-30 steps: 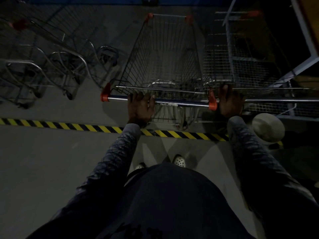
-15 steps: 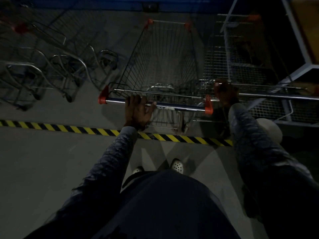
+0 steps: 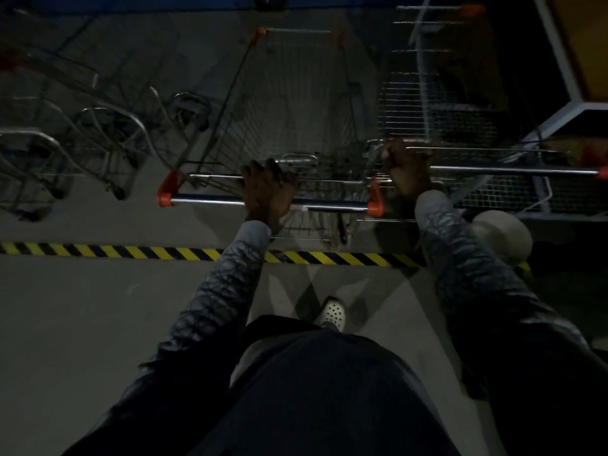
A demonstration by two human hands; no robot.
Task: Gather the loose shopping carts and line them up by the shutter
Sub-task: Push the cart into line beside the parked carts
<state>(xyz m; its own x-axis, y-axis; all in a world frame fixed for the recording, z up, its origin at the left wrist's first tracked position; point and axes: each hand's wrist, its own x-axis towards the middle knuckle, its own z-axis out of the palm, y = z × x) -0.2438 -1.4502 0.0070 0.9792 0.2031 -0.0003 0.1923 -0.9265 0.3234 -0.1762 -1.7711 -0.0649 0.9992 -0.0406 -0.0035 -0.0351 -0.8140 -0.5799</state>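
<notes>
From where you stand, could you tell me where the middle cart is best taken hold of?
Take the middle cart by its handle bar, between the orange end caps, coming from the near side. The bar runs crosswise toward you, and the left hand grips it there.

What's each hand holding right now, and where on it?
Left hand grips the middle cart's handle bar near its middle. Right hand grips the right-hand cart at its rear top rail's left end.
</notes>
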